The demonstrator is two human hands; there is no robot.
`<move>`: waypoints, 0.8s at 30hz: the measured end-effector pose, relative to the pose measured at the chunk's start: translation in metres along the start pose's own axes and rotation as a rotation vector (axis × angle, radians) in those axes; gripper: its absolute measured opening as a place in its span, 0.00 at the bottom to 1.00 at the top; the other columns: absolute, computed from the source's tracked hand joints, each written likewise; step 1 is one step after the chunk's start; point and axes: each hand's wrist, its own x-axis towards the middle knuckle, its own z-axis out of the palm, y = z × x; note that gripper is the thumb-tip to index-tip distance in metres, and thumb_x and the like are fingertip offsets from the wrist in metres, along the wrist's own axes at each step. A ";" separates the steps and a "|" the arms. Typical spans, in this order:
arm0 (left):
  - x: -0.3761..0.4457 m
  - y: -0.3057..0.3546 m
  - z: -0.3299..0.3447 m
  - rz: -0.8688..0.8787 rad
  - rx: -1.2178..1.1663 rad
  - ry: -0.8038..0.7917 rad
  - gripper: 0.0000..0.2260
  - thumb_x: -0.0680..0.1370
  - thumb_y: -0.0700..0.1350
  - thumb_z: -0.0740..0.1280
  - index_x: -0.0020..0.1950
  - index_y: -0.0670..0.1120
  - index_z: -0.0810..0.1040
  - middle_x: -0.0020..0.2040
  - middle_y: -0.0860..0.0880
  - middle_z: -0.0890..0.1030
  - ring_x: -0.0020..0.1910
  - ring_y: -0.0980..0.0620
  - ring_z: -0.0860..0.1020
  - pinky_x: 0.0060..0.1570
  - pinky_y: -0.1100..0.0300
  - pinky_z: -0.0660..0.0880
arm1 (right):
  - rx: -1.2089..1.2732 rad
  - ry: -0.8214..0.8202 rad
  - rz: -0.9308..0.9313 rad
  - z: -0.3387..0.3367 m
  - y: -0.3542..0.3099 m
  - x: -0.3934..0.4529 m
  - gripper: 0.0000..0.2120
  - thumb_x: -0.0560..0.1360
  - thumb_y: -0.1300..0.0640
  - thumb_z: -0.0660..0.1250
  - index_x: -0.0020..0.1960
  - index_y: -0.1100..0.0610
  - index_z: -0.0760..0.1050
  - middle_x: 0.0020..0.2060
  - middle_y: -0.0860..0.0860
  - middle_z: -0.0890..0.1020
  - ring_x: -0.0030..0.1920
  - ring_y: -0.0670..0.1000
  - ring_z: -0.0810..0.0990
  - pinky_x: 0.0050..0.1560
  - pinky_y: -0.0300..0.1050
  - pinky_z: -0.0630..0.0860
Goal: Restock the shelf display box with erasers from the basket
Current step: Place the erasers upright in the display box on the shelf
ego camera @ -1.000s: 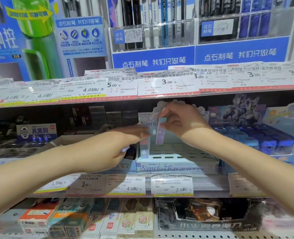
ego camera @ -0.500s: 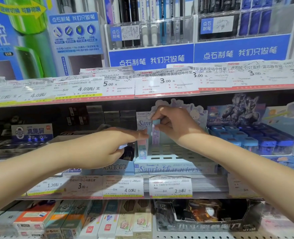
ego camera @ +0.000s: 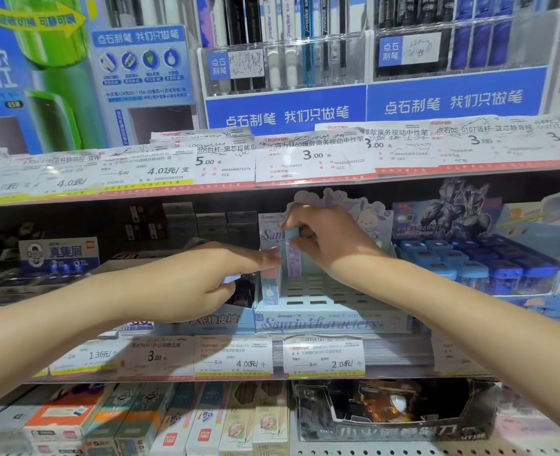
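1. Erasers are what this moment is about, and one stick eraser (ego camera: 293,258), lavender-sleeved with a pale blue top, is being pinched at its upper end by the right hand (ego camera: 328,238), thumb and fingers curled tight around the cap.
2. Directly below that hand, the eraser is hanging upright with its lower end entering a slot near the left side of the display box (ego camera: 331,319); it is not yet looking fully seated.
3. Just to the left of the right hand, the left hand (ego camera: 186,284) is reaching in with its forefinger stretched out, the tip touching a pink-and-blue eraser (ego camera: 270,284) that is already standing in the box's leftmost column. Its other fingers are curling around something pale at the palm, probably more stock, though that is too hidden to tell.
4. Farther out, below and to the right of the right hand, most of the box's slotted grid is showing as open holes, so I am judging the restocking as barely begun: one piece standing, one going in, many slots left.
5. Beyond both hands, a blue tub display (ego camera: 489,264) is sitting to the right, and price tags (ego camera: 324,357) are lining the shelf edge beneath the wrists.
6. No basket is appearing in view, so the remaining supply is not something I can count.
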 end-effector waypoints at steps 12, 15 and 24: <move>0.005 0.002 -0.003 -0.026 -0.010 0.021 0.30 0.76 0.37 0.53 0.69 0.67 0.61 0.72 0.67 0.61 0.45 0.59 0.81 0.47 0.68 0.75 | 0.093 -0.023 0.088 0.004 0.000 -0.007 0.07 0.73 0.67 0.65 0.48 0.58 0.78 0.47 0.55 0.83 0.47 0.52 0.80 0.55 0.45 0.77; 0.007 0.004 -0.004 -0.031 0.008 0.034 0.30 0.76 0.33 0.54 0.71 0.61 0.62 0.72 0.67 0.60 0.65 0.69 0.68 0.63 0.71 0.65 | 0.107 -0.012 0.066 0.003 0.000 -0.009 0.08 0.73 0.66 0.66 0.50 0.59 0.79 0.48 0.55 0.83 0.47 0.52 0.80 0.56 0.46 0.77; 0.008 -0.002 -0.001 0.024 0.006 0.085 0.30 0.76 0.32 0.54 0.72 0.59 0.61 0.72 0.66 0.60 0.71 0.66 0.60 0.67 0.77 0.54 | -0.132 -0.098 -0.048 -0.001 0.005 -0.007 0.18 0.70 0.71 0.62 0.57 0.59 0.79 0.58 0.55 0.75 0.60 0.54 0.71 0.56 0.39 0.66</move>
